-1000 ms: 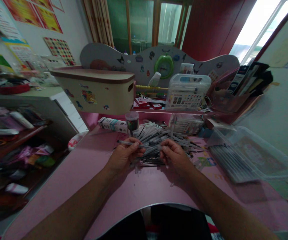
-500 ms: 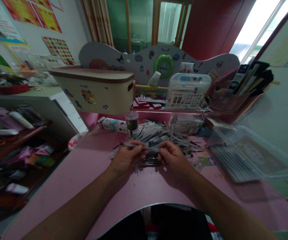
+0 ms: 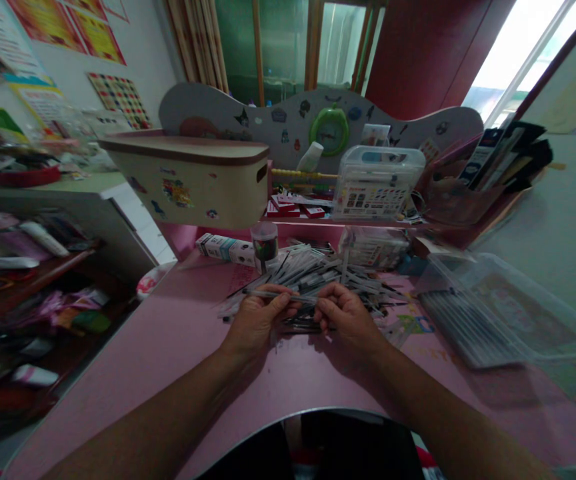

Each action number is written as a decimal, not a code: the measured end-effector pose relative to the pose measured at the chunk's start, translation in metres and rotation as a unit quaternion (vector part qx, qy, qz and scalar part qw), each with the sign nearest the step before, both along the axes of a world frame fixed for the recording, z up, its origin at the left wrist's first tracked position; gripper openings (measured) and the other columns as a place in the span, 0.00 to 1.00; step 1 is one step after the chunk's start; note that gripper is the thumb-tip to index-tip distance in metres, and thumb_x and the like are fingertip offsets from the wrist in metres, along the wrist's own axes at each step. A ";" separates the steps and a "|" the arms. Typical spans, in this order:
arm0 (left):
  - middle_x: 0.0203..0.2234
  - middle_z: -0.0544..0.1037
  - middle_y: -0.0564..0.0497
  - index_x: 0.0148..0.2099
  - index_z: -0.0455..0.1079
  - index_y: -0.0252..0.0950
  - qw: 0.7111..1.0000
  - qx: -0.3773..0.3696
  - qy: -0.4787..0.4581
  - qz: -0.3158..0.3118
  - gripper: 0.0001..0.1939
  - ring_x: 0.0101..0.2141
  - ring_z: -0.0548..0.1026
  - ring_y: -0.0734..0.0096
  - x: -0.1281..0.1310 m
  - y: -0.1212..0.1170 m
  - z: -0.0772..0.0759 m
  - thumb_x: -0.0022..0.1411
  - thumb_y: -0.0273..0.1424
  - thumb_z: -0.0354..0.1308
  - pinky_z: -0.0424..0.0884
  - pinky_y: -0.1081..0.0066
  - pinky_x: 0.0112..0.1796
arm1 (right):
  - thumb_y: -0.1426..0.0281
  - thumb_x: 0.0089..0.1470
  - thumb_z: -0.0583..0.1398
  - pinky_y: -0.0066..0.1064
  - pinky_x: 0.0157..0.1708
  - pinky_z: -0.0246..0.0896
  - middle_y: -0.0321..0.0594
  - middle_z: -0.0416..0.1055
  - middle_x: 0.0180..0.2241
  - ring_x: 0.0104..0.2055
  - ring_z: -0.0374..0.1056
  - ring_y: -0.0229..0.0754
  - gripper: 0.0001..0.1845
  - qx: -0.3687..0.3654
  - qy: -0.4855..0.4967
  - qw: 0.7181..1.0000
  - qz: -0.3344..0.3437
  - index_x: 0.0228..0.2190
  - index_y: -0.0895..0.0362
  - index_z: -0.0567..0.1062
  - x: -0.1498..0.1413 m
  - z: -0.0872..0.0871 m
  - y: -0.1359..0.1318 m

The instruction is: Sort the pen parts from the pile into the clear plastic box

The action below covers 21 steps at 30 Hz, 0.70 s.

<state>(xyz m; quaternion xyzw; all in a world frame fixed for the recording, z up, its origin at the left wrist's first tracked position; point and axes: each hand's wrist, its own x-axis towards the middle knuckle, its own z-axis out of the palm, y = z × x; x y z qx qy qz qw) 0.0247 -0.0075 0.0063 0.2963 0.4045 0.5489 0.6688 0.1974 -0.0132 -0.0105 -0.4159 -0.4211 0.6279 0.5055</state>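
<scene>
The left edge of the pink desk (image 3: 68, 373) lies well apart from your left hand (image 3: 258, 323), which pinches a slim grey pen (image 3: 281, 294) between thumb and fingers. Your right hand (image 3: 349, 318) pinches the pen's other end, and both hands sit over the loose heap of pens (image 3: 328, 275). Far of the heap stand a small lidded jar (image 3: 264, 243) and a white box (image 3: 225, 249). Further right, near the desk's right side, a clear plastic tray (image 3: 478, 313) holds more pens.
</scene>
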 end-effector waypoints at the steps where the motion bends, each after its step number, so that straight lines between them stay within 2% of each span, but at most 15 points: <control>1: 0.28 0.82 0.51 0.34 0.72 0.34 1.000 0.004 0.004 0.003 0.14 0.25 0.80 0.72 0.001 0.000 0.000 0.48 0.30 0.73 0.78 0.73 0.27 | 0.67 0.52 0.65 0.20 0.17 0.55 0.28 0.69 0.21 0.17 0.59 0.30 0.09 -0.001 0.003 1.000 0.000 0.30 0.54 0.69 -0.001 -0.001 0.000; 9: 0.26 0.81 0.52 0.34 0.71 0.35 1.000 0.013 0.015 0.007 0.16 0.25 0.79 0.71 0.003 -0.001 0.000 0.46 0.33 0.74 0.78 0.71 0.29 | 0.65 0.52 0.66 0.20 0.16 0.57 0.28 0.70 0.21 0.16 0.58 0.29 0.11 0.005 0.029 1.000 -0.004 0.31 0.54 0.68 -0.003 -0.003 -0.001; 16: 0.26 0.82 0.51 0.34 0.71 0.35 0.999 0.029 0.024 -0.015 0.16 0.26 0.79 0.69 0.001 -0.002 0.001 0.46 0.33 0.74 0.77 0.71 0.28 | 0.65 0.52 0.66 0.19 0.18 0.58 0.31 0.72 0.21 0.18 0.62 0.30 0.11 0.024 -0.006 0.999 0.022 0.31 0.55 0.68 0.003 0.009 0.000; 21: 0.24 0.81 0.52 0.33 0.72 0.35 0.998 0.057 0.027 -0.032 0.15 0.26 0.79 0.71 -0.004 -0.002 0.004 0.47 0.33 0.74 0.77 0.72 0.30 | 0.64 0.53 0.65 0.23 0.19 0.57 0.28 0.68 0.21 0.19 0.60 0.32 0.10 0.007 0.003 0.998 0.056 0.33 0.53 0.69 0.000 0.009 -0.007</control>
